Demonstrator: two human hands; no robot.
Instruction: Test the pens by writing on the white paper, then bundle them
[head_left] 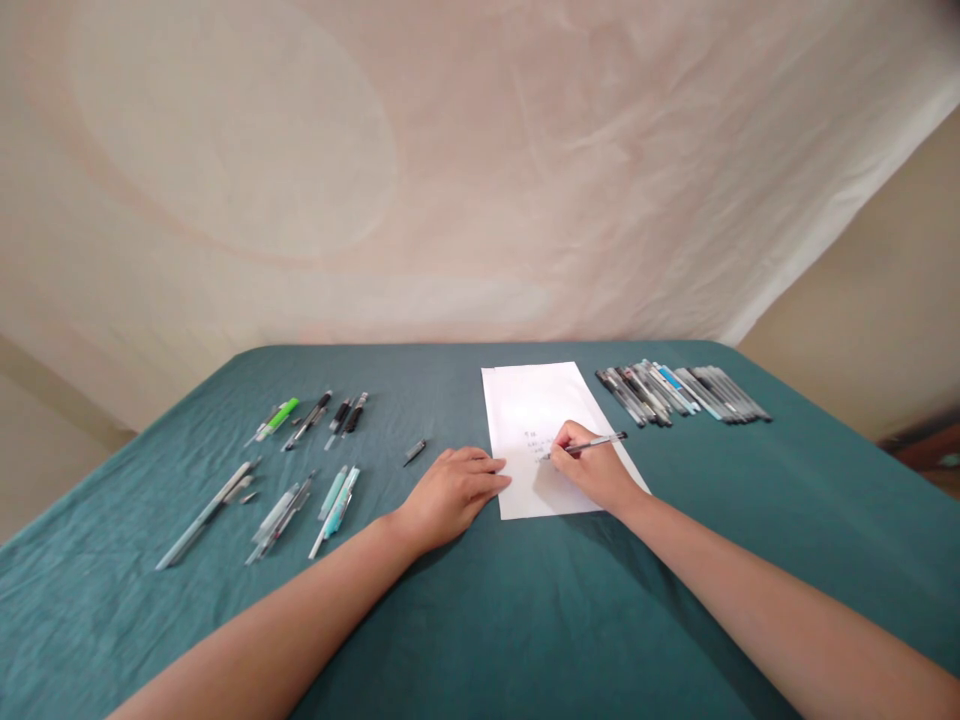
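A white sheet of paper (529, 395) lies on the green cloth and bears a few short lines of small handwriting that I cannot read. My right hand (589, 470) rests on it, fingers pinched around a pen (600, 441). The pen slants, its tip down at the written lines and its dark end up to the right. My left hand (454, 492) lies flat and holds nothing, its fingertips on the sheet's left edge. Just beyond that hand is a small dark pen cap (414, 452).
Many pens (667, 390) lie side by side right of the paper. On the left are smaller groups: a green pen (283, 414), black-capped pens (349, 415), turquoise pens (341, 500), clear pens (279, 518) and a long grey pen (202, 518). A pale cloth (480, 180) hangs behind the table.
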